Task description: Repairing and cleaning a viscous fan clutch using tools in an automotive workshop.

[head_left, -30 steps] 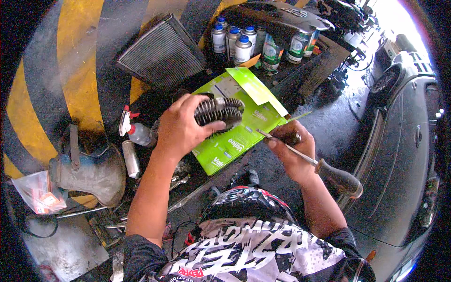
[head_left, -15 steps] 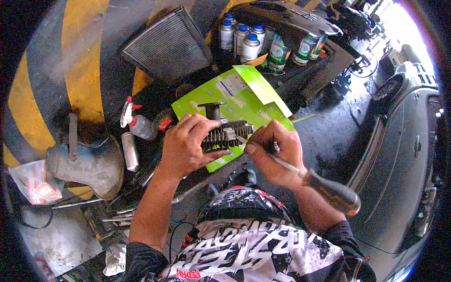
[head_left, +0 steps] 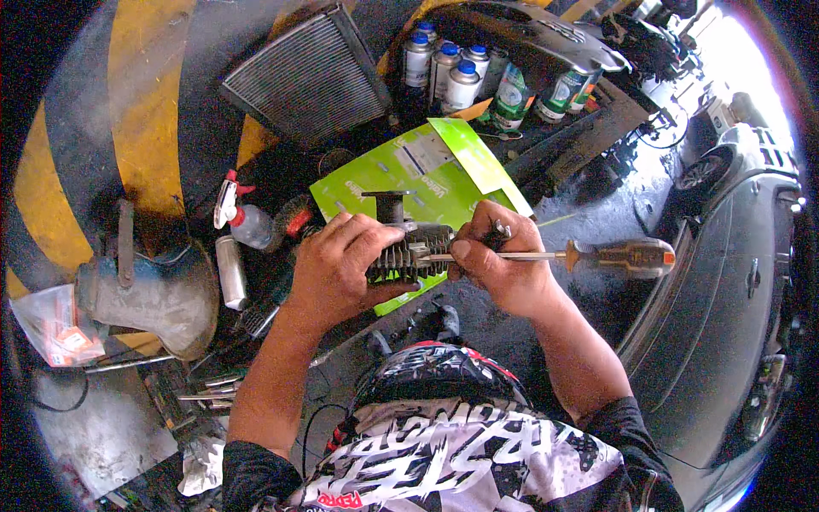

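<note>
My left hand [head_left: 328, 264] is wrapped round a dark finned metal part [head_left: 401, 263] that has a round flange on a short neck at its top. From the right, my right hand [head_left: 512, 269] grips the shaft of a screwdriver [head_left: 618, 256] between thumb and fingers. Its black and orange handle sticks out beyond the hand, and the tip meets the right side of the finned part. A small metal piece, too small to name, pokes out between the right fingers. Below both hands lies a flattened bright green cardboard box [head_left: 461, 192].
A red-and-white spray bottle [head_left: 247, 222], a metal can [head_left: 230, 271] and a vise [head_left: 153, 299] are on the left. Behind are a radiator-like core [head_left: 311, 77], several blue-capped cans [head_left: 461, 85] and green-and-white containers [head_left: 512, 94]. A grey car [head_left: 725, 299] stands at the right.
The screwdriver has swung from a slant, handle low, to nearly level, its handle now farther right and higher. My right hand has turned with it; the left keeps hold of the finned part.
</note>
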The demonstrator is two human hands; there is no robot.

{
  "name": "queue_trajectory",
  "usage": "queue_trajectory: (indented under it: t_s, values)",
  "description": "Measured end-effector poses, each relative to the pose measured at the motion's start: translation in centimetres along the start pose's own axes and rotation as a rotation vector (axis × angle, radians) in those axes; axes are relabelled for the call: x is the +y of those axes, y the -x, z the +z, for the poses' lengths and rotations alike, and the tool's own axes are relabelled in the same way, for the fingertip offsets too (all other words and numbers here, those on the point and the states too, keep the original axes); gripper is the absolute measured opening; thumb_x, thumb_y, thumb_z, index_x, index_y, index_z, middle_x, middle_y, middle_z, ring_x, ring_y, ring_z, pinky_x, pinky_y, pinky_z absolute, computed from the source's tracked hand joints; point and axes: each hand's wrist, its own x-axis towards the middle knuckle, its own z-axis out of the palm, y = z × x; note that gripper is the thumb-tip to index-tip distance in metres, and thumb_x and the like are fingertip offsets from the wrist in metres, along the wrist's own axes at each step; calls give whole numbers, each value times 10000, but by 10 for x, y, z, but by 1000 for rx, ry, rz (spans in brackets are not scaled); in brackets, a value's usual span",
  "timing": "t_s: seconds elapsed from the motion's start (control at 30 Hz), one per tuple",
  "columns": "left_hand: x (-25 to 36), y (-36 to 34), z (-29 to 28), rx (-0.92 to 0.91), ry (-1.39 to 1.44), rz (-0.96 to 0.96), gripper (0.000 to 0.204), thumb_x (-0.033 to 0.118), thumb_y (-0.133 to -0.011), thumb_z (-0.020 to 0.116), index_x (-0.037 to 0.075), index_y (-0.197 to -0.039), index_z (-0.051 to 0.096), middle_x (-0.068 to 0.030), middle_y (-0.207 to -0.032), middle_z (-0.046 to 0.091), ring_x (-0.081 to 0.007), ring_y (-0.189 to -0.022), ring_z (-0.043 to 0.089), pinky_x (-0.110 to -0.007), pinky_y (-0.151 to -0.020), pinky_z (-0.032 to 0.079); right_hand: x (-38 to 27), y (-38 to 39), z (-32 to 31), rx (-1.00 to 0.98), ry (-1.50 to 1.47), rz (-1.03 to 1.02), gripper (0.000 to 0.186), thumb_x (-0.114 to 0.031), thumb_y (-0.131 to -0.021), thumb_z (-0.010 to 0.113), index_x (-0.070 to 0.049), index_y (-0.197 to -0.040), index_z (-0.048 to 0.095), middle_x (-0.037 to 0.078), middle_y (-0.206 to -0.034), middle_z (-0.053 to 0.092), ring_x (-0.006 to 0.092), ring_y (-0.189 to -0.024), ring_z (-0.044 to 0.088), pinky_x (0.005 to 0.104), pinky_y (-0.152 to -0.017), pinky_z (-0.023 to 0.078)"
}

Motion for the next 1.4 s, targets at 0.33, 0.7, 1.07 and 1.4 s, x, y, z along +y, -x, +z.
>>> queue_trajectory:
  t_s: [0.33,0.7,1.07,1.4]
  values:
    - [-14,3,1,26,96,71,635,414,-629,902,90,-1124,671,-85,-1013,683,-299,-903,675,-426,-795,569,-6,-17,-9,-215,348,-389,240,-96,-854,750,-61,-795,520,109,-790,685,251,-659,658,347,-616,508]
    - [-8,1,2,16,59,33,609,385,-646,901,109,-1135,664,-73,-1011,691,-293,-911,679,-424,-800,567,-8,-23,-51,379,359,-244,215,-171,-860,762,-32,-815,605,102,-686,676,185,-608,645,349,-579,507]
    - [8,-3,3,25,13,-12,606,463,-677,857,93,-1120,673,-68,-1021,682,-286,-932,660,-410,-820,561,-20,27,-7,97,401,-304,213,-108,-815,776,-51,-868,578,143,-726,662,297,-606,675,398,-557,522]
    - [-4,-4,-4,-34,66,-35,613,428,-646,893,99,-1117,680,-84,-1004,667,-308,-950,649,-428,-851,548,-7,12,6,-44,390,-485,168,-15,-776,722,-40,-835,566,126,-776,682,285,-663,688,365,-605,538]
